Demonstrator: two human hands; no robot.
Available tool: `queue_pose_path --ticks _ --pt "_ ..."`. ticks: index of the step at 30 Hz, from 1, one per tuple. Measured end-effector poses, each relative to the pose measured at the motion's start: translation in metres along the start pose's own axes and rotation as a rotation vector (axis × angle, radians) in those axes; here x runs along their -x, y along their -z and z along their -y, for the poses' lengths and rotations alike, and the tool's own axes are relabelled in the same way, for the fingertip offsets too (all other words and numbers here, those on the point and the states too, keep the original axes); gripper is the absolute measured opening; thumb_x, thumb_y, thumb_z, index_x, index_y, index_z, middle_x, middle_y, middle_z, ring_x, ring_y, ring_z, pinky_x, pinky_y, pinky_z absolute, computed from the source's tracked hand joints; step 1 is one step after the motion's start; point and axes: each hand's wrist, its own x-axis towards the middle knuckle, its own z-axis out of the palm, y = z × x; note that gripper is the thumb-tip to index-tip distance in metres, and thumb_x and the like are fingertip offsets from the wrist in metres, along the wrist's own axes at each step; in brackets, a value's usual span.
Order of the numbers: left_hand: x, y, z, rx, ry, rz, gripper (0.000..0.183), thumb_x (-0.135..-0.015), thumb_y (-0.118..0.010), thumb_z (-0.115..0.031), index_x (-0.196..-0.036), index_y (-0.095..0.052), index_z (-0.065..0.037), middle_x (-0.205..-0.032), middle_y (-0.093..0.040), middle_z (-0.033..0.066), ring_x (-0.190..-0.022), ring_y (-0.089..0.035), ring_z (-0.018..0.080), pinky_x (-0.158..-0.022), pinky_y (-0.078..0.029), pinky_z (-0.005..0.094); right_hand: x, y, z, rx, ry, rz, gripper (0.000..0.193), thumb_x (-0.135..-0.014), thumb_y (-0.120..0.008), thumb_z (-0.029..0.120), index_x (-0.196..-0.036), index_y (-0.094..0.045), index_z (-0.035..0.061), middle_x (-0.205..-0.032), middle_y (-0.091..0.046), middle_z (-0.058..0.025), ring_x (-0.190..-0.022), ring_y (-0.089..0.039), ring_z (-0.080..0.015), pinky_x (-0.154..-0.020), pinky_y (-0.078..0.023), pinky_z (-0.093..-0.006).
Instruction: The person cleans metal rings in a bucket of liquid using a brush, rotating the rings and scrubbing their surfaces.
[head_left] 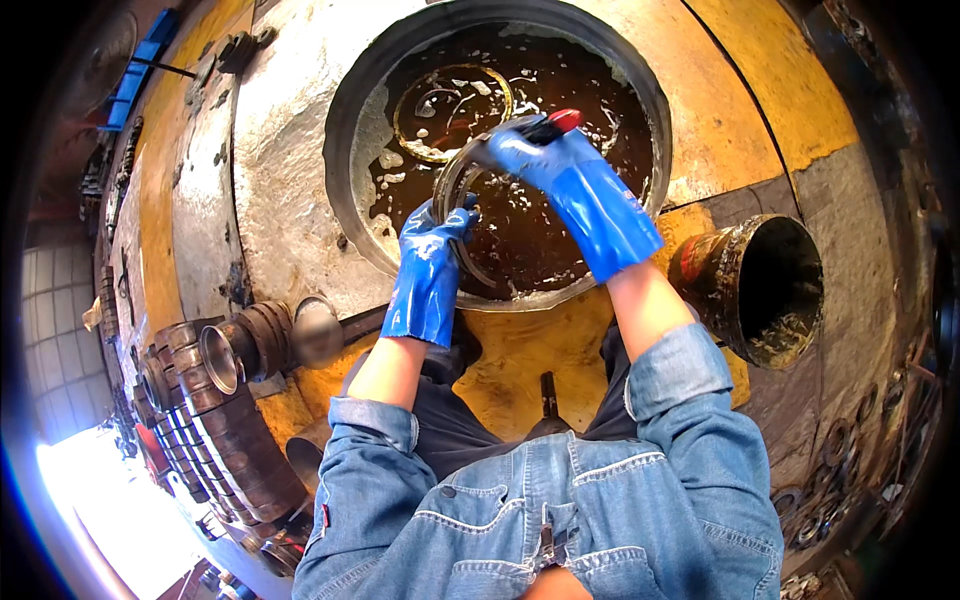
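Both my hands wear long blue rubber gloves above a round dark tub (342, 150) of brown, foamy liquid. My left hand (435, 235) is closed round the lower left side of a metal ring (452, 187), which is tilted over the liquid. At the ring's upper side, my right hand (540, 155) grips a hand tool (563, 121) with a red and black handle; its working end is hidden or blurred, so its kind does not show. Another thin ring (508, 92) lies in the liquid beyond my hands.
To the right a dirty metal cylinder (705, 270) lies on its side with its mouth showing. Stacked metal rings or sleeves (235, 460) stand at the lower left, with a cup-shaped part (318, 330) near them. Several small rings (835, 445) lie at the far right.
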Motion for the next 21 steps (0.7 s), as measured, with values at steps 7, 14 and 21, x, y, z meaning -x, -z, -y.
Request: queue_pose_path --ticks 7,14,21 --pt "0.009 -0.007 -0.010 0.036 -0.023 0.087 0.034 -0.098 -0.069 -0.002 -0.132 -0.068 0.002 -0.117 -0.076 0.0105 -0.099 -0.072 0.0178 -0.081 -0.056 0.0281 0.010 -0.001 -0.020 0.150 0.012 -0.221 0.039 -0.087 -0.066 0.042 -0.099 -0.076 0.0064 -0.095 -0.077 -0.0194 -0.092 -0.075 -0.0352 -0.086 -0.059 -0.0415" --pt "0.013 -0.011 -0.023 0.087 0.034 0.138 0.035 -0.100 -0.068 -0.008 -0.134 -0.065 0.001 -0.121 -0.076 0.0117 -0.100 -0.073 0.0178 -0.081 -0.056 0.0272 0.005 0.022 -0.069 0.329 -0.362 -0.452 0.043 -0.093 -0.066 0.043 -0.116 -0.078 0.0082 -0.114 -0.078 -0.0150 -0.111 -0.074 -0.0361 -0.095 -0.058 -0.0417" --pt "0.010 -0.030 -0.038 0.129 0.248 0.436 0.048 -0.109 -0.059 -0.036 -0.143 -0.060 -0.001 -0.120 -0.076 0.0093 -0.082 -0.065 0.0082 -0.075 -0.054 0.0269 0.020 0.043 -0.059 0.379 -0.425 -0.403 0.051 -0.084 -0.075 0.044 -0.114 -0.077 0.0031 -0.110 -0.077 -0.0232 -0.108 -0.074 -0.0373 -0.095 -0.057 -0.0437"
